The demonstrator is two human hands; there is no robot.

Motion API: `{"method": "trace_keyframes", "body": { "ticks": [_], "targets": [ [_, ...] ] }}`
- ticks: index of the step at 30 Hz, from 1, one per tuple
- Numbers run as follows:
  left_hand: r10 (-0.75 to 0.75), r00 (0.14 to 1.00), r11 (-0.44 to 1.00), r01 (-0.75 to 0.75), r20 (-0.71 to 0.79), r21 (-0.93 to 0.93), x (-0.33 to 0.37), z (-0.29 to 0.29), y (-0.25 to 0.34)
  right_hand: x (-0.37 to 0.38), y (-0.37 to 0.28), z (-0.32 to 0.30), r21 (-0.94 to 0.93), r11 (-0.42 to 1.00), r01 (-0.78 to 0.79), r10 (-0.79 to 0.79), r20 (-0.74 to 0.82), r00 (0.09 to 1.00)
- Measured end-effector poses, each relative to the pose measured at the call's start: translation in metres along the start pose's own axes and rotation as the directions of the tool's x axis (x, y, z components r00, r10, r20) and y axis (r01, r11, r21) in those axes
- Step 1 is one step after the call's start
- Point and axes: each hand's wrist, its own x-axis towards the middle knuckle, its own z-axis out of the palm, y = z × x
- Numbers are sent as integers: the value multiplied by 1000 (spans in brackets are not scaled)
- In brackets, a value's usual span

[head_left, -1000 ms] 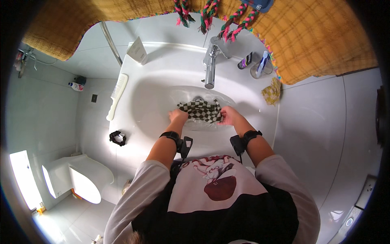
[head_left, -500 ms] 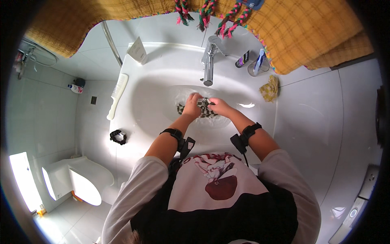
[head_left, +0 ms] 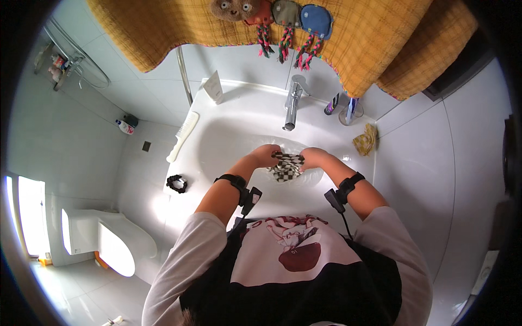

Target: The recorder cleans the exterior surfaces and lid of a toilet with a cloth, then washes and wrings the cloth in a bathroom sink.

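Note:
A dark-and-white checkered cloth lies bunched in the water of the white washbasin. My left hand is closed on the cloth's upper left edge. Opposite it, my right hand grips the upper right edge, its fingertips partly hidden. Between the hands the fabric shows in folds, and its lower part hangs toward me. Above and beyond them stands the chrome faucet; whether water runs from it I cannot tell.
A white comb, a black scrunchie and a white tube line the basin's left side. At right are a dark tube, a cup with a toothbrush and a yellow checkered cloth. A yellow towel hangs above.
My hands have moved apart to the cloth's two sides; the left no longer covers it. More of the checkered fabric shows between them. The whole view has shifted too.

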Motion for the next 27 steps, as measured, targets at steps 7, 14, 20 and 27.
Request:
{"method": "trace_keyframes", "body": {
  "ticks": [7, 14, 20, 27],
  "targets": [
    [-8, 997, 999, 10, -77, 30, -12, -26, -1, -2, 1, 6, 65, 981, -183, 190, -148, 971],
    [-164, 980, 883, 97, -110, -459, -20, -59, -6, -11, -1, -8, 444, 894, 69, 85, -319, 944],
    [-29, 958, 966, -46, -287, -254, -17, -74, -19, -9, -15, -28, 421, 907, 25, 213, -507, 835],
    [-279, 947, 942, 301, 158, -145, -3, -26, -77, 18, 15, 67, 279, 903, -326, 376, -150, 914]
  ]
}}
